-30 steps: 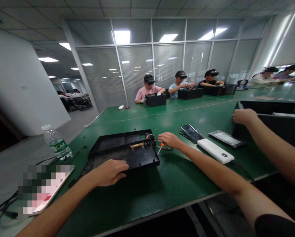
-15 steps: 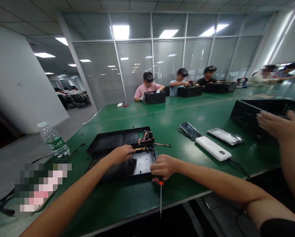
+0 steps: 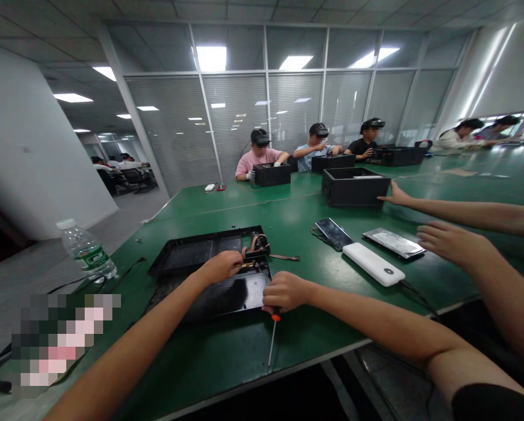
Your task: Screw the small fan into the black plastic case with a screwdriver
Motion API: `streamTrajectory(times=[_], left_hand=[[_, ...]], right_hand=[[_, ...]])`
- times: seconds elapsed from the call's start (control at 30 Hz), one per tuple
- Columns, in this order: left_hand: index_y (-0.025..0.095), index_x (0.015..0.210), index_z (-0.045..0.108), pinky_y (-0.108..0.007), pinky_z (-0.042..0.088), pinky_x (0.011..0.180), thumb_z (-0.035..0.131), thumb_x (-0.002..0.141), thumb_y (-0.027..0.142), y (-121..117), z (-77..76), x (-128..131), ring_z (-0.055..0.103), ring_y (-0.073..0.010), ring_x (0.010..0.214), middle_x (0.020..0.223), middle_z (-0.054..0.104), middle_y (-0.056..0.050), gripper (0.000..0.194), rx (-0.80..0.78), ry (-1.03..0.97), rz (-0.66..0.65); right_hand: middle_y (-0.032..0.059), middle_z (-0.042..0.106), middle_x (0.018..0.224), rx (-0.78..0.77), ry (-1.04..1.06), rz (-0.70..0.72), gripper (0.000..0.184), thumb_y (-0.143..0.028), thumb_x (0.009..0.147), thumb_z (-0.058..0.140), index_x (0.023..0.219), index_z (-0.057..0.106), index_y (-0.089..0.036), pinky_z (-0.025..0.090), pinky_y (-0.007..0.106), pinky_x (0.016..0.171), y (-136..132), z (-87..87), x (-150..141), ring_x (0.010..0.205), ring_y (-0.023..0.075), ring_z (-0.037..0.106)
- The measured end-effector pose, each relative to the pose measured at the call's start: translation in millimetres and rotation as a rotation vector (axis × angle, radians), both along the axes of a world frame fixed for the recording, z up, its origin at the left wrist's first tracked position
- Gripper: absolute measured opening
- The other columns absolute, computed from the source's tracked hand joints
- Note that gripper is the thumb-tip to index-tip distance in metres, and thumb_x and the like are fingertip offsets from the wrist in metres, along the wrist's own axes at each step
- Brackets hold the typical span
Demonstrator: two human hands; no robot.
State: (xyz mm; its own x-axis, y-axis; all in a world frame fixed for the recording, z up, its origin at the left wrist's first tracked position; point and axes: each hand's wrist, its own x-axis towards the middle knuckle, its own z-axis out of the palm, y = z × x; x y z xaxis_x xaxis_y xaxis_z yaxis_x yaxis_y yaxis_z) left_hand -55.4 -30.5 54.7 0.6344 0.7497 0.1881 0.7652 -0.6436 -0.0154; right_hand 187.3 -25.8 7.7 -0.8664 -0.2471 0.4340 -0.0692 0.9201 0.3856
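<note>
A shallow black case (image 3: 187, 254) lies opened in front of me, with bundled wires (image 3: 256, 242) at its right end. My left hand (image 3: 221, 267) reaches over it, fingers closed at a narrow brass-coloured part (image 3: 247, 265); their tips are partly hidden. At the case's right front corner is my right hand (image 3: 287, 290), closed around the mostly hidden handle of a screwdriver (image 3: 271, 345). Its orange collar shows below the fist, and the shaft points down toward the table's front edge, away from the case.
Right of the case lie a dark phone-like slab (image 3: 333, 234), a white power bank (image 3: 373, 264) and a silver hard drive (image 3: 393, 242). A co-worker's hands (image 3: 457, 242) extend from the right, one touching a black box (image 3: 356, 188). A water bottle (image 3: 89, 251) stands left.
The co-worker's black box has moved from the right side to farther across the table. My screwdriver's tip has swung left. My hands stay at the case.
</note>
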Motion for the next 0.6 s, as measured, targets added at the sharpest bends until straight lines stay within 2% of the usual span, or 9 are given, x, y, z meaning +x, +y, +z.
streamTrajectory(times=[0.1,0.2,0.33,0.47,0.6], left_hand=[[0.013,0.085,0.060,-0.021,0.041,0.068,0.053,0.079,0.018,14,3.2,18,0.053,-0.0115,0.068,0.076,0.059,-0.003,0.010,-0.066,-0.151,0.041],[0.014,0.099,0.060,-0.022,0.041,0.071,0.056,0.079,0.021,28,-1.2,32,0.055,-0.0121,0.074,0.084,0.062,-0.004,0.022,-0.086,-0.213,0.001],[0.015,0.091,0.065,-0.023,0.039,0.079,0.052,0.083,0.025,37,-13.1,39,0.054,-0.0140,0.084,0.090,0.061,-0.006,0.018,-0.030,-0.120,-0.075],[0.015,0.087,0.065,-0.024,0.039,0.081,0.049,0.086,0.027,39,-22.5,39,0.052,-0.0150,0.087,0.089,0.059,-0.006,0.020,0.027,-0.055,-0.080],[0.015,0.087,0.064,-0.026,0.038,0.083,0.050,0.085,0.027,41,-24.7,42,0.051,-0.0161,0.088,0.091,0.058,-0.007,0.019,0.052,-0.008,-0.068]], right_hand=[[-0.0019,0.052,0.061,0.003,-0.001,0.004,0.028,-0.035,0.088,0.038,0.070,0.052,-0.018,0.022,0.025,0.048,1,-0.1,-2,0.050,0.0076,0.042],[-0.0021,0.052,0.060,-0.004,-0.010,0.006,0.028,-0.035,0.088,0.037,0.071,0.052,-0.019,0.022,0.025,0.048,2,-0.5,-3,0.050,0.0077,0.042],[-0.0015,0.052,0.061,-0.029,-0.027,-0.021,0.028,-0.036,0.088,0.037,0.072,0.053,-0.019,0.022,0.025,0.049,3,-2.1,-3,0.051,0.0081,0.043],[-0.0019,0.052,0.060,-0.046,-0.021,-0.031,0.029,-0.037,0.088,0.037,0.072,0.054,-0.019,0.022,0.025,0.049,5,-3.4,-2,0.051,0.0084,0.043],[-0.0023,0.052,0.060,-0.050,-0.017,-0.025,0.027,-0.037,0.087,0.038,0.073,0.054,-0.020,0.021,0.025,0.048,6,-4.4,-2,0.051,0.0088,0.043]])
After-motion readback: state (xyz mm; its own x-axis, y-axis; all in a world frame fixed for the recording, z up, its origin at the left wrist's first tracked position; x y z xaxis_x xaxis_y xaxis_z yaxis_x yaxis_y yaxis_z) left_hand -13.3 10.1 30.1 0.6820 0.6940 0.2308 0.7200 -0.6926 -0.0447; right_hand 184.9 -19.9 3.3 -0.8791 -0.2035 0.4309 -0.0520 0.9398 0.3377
